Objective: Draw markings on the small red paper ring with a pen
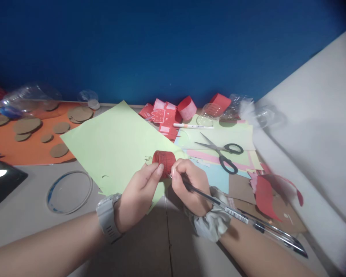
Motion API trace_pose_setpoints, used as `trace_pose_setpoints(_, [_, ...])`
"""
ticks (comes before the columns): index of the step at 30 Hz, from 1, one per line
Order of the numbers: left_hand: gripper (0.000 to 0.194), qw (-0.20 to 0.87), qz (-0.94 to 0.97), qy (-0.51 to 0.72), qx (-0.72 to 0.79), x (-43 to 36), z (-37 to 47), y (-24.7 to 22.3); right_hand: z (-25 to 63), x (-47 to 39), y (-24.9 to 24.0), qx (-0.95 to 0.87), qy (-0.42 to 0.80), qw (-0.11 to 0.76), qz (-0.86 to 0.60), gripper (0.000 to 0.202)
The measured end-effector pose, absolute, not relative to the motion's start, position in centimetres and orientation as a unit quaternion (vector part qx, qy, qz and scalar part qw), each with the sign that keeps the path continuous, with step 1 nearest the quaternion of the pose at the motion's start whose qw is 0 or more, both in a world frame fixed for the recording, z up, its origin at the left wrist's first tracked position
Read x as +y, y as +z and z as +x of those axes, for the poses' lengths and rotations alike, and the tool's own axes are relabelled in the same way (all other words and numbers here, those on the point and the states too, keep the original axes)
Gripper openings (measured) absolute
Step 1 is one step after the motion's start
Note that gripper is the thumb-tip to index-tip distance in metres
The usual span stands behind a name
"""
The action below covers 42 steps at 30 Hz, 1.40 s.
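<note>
A small red paper ring (167, 161) with dark lines on it is held between the thumb and fingers of my left hand (140, 196). My right hand (192, 186) grips a clear-barrelled pen (236, 214), its tip at the ring's lower right side. The pen's cap end points to the lower right. Under and behind the ring lies a light green sheet (118, 142), turned cornerwise. To the right, black-handled scissors (219, 149) lie partly open on coloured papers (219, 181).
Cardboard discs (27, 125) rest on an orange sheet (5, 144) at left, near a tape roll (69, 192) and a dark phone-like object (5, 181). Red paper pieces (168, 119), a white marker (190, 126) and clear plastic pieces (238, 105) lie along the blue wall (161, 50).
</note>
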<state>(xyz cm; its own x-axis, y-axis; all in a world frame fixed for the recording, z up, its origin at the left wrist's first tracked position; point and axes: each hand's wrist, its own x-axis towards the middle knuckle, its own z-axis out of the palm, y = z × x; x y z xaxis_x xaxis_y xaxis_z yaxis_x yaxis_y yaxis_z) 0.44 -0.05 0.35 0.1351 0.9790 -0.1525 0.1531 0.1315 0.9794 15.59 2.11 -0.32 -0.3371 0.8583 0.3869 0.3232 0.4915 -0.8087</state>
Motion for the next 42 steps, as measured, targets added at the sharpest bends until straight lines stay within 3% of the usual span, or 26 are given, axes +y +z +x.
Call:
trace_pose_setpoints(8, [0.033,0.532,0.529,0.400,0.527,-0.1,0.4,0.0,15.5,2.2,-0.3,-0.768,0.314,0.412,-0.376,0.023])
trace_pose_setpoints(17, [0.027,0.546,0.498,0.471,0.482,-0.4,0.6,1.0,15.5,1.9,0.1,-0.752,0.285,0.520,-0.289,0.022])
trace_pose_setpoints(31, [0.030,0.481,0.559,0.397,0.546,-0.3,0.3,0.6,15.4,1.8,-0.4,-0.753,0.290,0.505,-0.305,0.024])
trace_pose_setpoints(42, [0.020,0.541,0.530,0.430,0.492,-0.3,0.6,0.3,15.6,1.8,-0.1,-0.743,0.296,0.527,-0.286,0.021])
